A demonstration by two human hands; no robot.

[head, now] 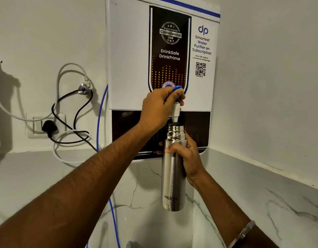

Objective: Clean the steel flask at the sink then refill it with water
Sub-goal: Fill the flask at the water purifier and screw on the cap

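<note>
The right hand [185, 154] grips the flask [173, 169] upright in the air above the counter [261, 203], its open mouth just under the spout [175, 113]. The left hand [158, 108] curls round the blue tap lever [177, 90]. Keep the mouth centred under the spout, and release the lever before the water reaches the brim.

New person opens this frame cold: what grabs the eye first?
Centre frame, the steel flask is held upright in the right hand, its open mouth just under the white spout of the water purifier on the wall. The left hand grips the blue tap lever above it. At left, black and white cables loop around a wall socket.
</note>
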